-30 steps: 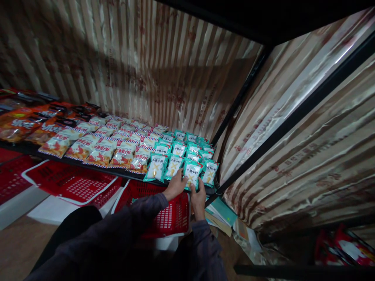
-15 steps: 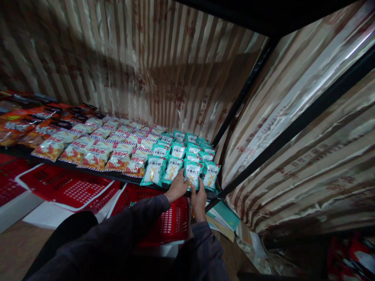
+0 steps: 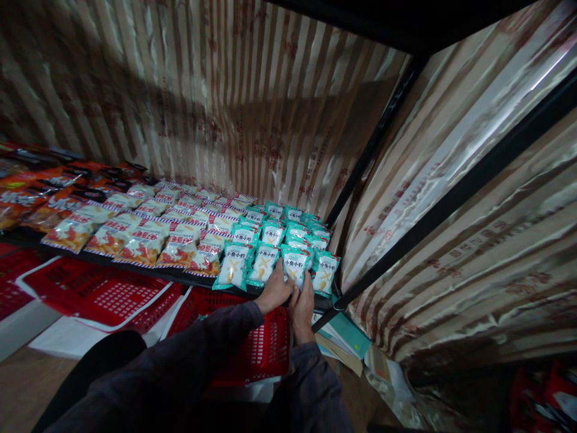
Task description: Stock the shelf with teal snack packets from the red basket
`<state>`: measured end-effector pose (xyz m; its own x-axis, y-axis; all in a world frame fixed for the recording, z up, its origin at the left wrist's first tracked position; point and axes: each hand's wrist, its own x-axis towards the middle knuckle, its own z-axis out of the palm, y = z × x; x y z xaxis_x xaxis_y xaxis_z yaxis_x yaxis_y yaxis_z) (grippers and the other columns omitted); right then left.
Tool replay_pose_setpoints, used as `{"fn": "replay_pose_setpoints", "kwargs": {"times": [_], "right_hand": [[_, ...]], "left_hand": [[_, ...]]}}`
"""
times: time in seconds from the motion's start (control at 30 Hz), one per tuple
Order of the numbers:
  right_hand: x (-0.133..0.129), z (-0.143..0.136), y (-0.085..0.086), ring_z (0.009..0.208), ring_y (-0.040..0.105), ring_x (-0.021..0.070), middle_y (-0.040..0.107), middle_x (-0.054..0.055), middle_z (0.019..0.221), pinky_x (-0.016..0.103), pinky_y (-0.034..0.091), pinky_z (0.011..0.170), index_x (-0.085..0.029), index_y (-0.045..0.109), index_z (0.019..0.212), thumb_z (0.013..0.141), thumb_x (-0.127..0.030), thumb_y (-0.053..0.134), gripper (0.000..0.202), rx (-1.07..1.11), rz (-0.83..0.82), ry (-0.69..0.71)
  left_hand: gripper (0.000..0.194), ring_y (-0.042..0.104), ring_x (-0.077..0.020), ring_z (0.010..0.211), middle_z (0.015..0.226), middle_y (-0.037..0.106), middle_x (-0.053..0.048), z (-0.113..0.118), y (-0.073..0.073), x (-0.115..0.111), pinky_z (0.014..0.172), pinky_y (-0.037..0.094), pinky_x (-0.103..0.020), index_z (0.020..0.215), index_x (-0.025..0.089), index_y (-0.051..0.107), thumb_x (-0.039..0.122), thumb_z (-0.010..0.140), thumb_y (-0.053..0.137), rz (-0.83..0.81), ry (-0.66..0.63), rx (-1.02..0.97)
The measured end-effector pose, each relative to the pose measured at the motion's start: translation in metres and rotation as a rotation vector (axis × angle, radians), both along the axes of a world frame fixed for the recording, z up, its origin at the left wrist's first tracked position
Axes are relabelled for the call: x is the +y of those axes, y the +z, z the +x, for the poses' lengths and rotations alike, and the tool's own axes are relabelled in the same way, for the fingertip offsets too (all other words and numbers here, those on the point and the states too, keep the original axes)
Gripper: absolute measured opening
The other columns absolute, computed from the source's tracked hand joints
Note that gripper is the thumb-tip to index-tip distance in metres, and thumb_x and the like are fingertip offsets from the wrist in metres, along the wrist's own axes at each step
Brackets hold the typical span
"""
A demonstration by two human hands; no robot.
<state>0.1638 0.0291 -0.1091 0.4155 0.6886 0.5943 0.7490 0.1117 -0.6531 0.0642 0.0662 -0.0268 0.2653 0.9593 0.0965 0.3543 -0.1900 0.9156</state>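
Between my two hands, at the shelf's front edge, is a teal-and-white snack bag (image 3: 295, 263). My left hand (image 3: 276, 291) grips its lower left side, and my right hand (image 3: 302, 304) its lower right side. Similar teal bags (image 3: 264, 263) stand to the left and behind, and one more (image 3: 325, 270) stands just to the right. White bags with striped edges (image 3: 143, 240) fill the middle of the black shelf (image 3: 180, 275). Farther left lie orange bags (image 3: 67, 201).
Below the shelf are red baskets (image 3: 94, 291) with white rims. A black metal post (image 3: 374, 135) rises at the shelf's right end, in front of striped curtains (image 3: 279, 108). Cardboard and papers (image 3: 347, 337) lie on the floor at the lower right.
My fingers have closed in a little around the front teal bag, which has shifted slightly left and up. The camera view has moved slightly.
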Motion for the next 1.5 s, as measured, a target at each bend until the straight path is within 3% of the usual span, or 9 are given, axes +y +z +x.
{"fn": "replay_pose_setpoints", "kwargs": {"times": [0.13, 0.23, 0.5, 0.63, 0.83, 1.03, 1.27, 1.5], "right_hand": [[0.000, -0.004, -0.013, 0.142, 0.030, 0.0310, 0.040, 0.023, 0.148, 0.057, 0.031, 0.111, -0.008, 0.031, 0.147, 0.095, -0.031, 0.031, 0.057, -0.099, -0.035, -0.061], [-0.002, -0.007, -0.018, 0.144, 0.025, 0.0312, 0.035, 0.025, 0.151, 0.056, 0.030, 0.112, -0.004, 0.025, 0.149, 0.095, -0.028, 0.031, 0.059, -0.124, -0.070, -0.082], [-0.002, -0.002, -0.006, 0.146, 0.021, 0.0289, 0.023, 0.019, 0.158, 0.058, 0.030, 0.113, -0.013, 0.011, 0.154, 0.095, -0.025, 0.033, 0.064, -0.145, 0.002, -0.013], [0.000, -0.001, 0.001, 0.145, 0.025, 0.0265, 0.027, 0.017, 0.157, 0.055, 0.031, 0.114, -0.016, 0.013, 0.154, 0.094, -0.024, 0.033, 0.063, -0.110, 0.013, 0.046], [0.003, -0.002, 0.009, 0.141, 0.034, 0.0258, 0.032, 0.016, 0.155, 0.051, 0.034, 0.112, -0.014, 0.011, 0.154, 0.091, -0.029, 0.034, 0.069, 0.051, 0.002, 0.069], [0.012, 0.000, 0.018, 0.137, 0.041, 0.0272, 0.039, 0.017, 0.151, 0.049, 0.033, 0.111, -0.014, 0.015, 0.154, 0.094, -0.038, 0.032, 0.067, 0.263, -0.052, 0.027], [0.022, -0.001, 0.029, 0.129, 0.049, 0.0305, 0.048, 0.022, 0.143, 0.046, 0.042, 0.102, -0.009, 0.023, 0.151, 0.092, -0.055, 0.035, 0.076, 0.253, -0.109, -0.019], [0.026, 0.000, 0.024, 0.124, 0.054, 0.0318, 0.051, 0.025, 0.139, 0.045, 0.046, 0.096, -0.004, 0.024, 0.149, 0.092, -0.057, 0.030, 0.078, 0.165, -0.120, -0.040]], "left_hand": [[0.074, 0.049, -0.0301, 0.130, 0.141, 0.049, -0.022, 0.000, -0.004, -0.002, 0.112, 0.034, -0.042, 0.147, 0.007, 0.029, 0.015, 0.078, 0.053, 0.031, -0.024, -0.003], [0.077, 0.047, -0.0293, 0.132, 0.143, 0.048, -0.020, -0.001, -0.007, -0.002, 0.112, 0.035, -0.041, 0.149, 0.009, 0.027, 0.015, 0.077, 0.054, 0.040, -0.042, -0.022], [0.082, 0.042, -0.0283, 0.136, 0.148, 0.041, -0.020, -0.002, -0.020, -0.005, 0.113, 0.035, -0.045, 0.153, 0.010, 0.014, 0.014, 0.079, 0.050, 0.167, -0.090, -0.041], [0.083, 0.044, -0.0285, 0.135, 0.147, 0.041, -0.021, -0.002, -0.023, -0.008, 0.112, 0.037, -0.046, 0.153, 0.010, 0.011, 0.014, 0.080, 0.049, 0.211, -0.123, -0.060], [0.085, 0.039, -0.0285, 0.138, 0.150, 0.038, -0.018, 0.000, -0.016, -0.006, 0.115, 0.032, -0.048, 0.153, 0.013, 0.012, 0.012, 0.078, 0.050, 0.164, -0.094, -0.070], [0.077, 0.036, -0.0277, 0.141, 0.152, 0.036, -0.019, 0.002, -0.011, -0.002, 0.118, 0.027, -0.048, 0.152, 0.011, 0.015, 0.012, 0.081, 0.046, 0.105, -0.062, -0.055], [0.073, 0.036, -0.0267, 0.141, 0.149, 0.041, -0.019, 0.001, -0.020, 0.002, 0.118, 0.026, -0.047, 0.151, 0.010, 0.020, 0.013, 0.083, 0.045, 0.129, -0.074, -0.046], [0.071, 0.041, -0.0279, 0.138, 0.148, 0.041, -0.024, 0.004, -0.034, 0.007, 0.115, 0.032, -0.045, 0.150, 0.007, 0.019, 0.015, 0.084, 0.043, 0.109, -0.072, 0.007]]}}
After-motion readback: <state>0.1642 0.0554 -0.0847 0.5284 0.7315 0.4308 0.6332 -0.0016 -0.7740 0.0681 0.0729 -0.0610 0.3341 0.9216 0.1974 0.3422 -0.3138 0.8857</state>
